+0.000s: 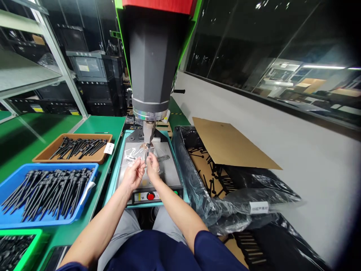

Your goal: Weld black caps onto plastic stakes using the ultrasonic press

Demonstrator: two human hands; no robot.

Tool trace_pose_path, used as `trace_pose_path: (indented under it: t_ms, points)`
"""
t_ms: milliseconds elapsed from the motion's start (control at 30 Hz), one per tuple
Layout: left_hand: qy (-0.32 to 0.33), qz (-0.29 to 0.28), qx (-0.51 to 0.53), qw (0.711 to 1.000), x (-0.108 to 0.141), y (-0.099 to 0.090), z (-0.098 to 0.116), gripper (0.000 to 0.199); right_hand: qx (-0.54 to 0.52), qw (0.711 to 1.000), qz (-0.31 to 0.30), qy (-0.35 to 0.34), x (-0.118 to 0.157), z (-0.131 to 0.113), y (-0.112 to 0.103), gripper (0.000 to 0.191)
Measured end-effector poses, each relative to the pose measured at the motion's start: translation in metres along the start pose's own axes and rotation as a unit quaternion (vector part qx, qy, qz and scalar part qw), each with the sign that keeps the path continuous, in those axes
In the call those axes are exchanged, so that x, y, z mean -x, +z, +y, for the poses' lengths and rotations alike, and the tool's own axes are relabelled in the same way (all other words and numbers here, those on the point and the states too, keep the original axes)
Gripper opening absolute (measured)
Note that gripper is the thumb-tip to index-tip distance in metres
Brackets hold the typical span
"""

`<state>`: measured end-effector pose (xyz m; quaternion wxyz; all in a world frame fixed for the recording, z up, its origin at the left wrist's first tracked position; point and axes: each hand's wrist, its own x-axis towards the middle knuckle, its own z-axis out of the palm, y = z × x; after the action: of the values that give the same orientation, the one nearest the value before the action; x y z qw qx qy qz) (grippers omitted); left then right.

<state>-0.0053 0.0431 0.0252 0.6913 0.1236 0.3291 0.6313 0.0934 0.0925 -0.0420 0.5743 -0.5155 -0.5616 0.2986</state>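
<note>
Both hands are together over the grey metal plate (166, 167) of a bench press, just below its metal tool head (149, 131). My left hand (134, 175) is closed in a pinch at the front of the fixture; whatever its fingers hold is too small to make out. Beside it, my right hand (152, 168) has its fingers closed around the lower end of the tool area, touching or very near a small dark part (148, 149). What the right fingers grip is mostly hidden. Clear plastic film (134, 152) lies around the fixture.
To the left stand a blue tray (97, 171) and a brown tray (42, 156) of black screw-like rods, plus a green bin (36, 241) of small dark parts. A red button (150, 196) faces me. On the right, a plastic-lined box (183, 169) holds black parts under cardboard (234, 145).
</note>
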Motion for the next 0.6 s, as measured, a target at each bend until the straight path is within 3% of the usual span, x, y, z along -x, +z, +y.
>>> trace_pose_path:
  t_ms: [67,167,300,400,600]
  points:
    - [0.005,0.001,-0.013,1.0,0.001,0.0,0.002,0.021,0.043,0.996,0.065,-0.034,-0.02,-0.004,0.0,0.033]
    - [0.014,-0.004,-0.037,0.999,-0.001,-0.002,0.004,0.027,0.098,0.987,0.091,-0.086,-0.042,-0.01,-0.005,0.031]
    - [0.027,-0.031,-0.061,0.997,-0.008,-0.005,0.007,0.037,0.117,0.988,0.028,-0.093,-0.063,-0.015,-0.007,0.041]
    - [0.038,-0.046,-0.07,0.996,-0.012,-0.006,0.01,0.042,0.113,0.991,-0.022,-0.069,-0.075,-0.017,-0.006,0.03]
    - [0.05,-0.031,-0.072,0.996,-0.016,-0.003,0.017,0.05,0.092,0.993,-0.004,-0.079,-0.081,-0.026,-0.005,0.022]
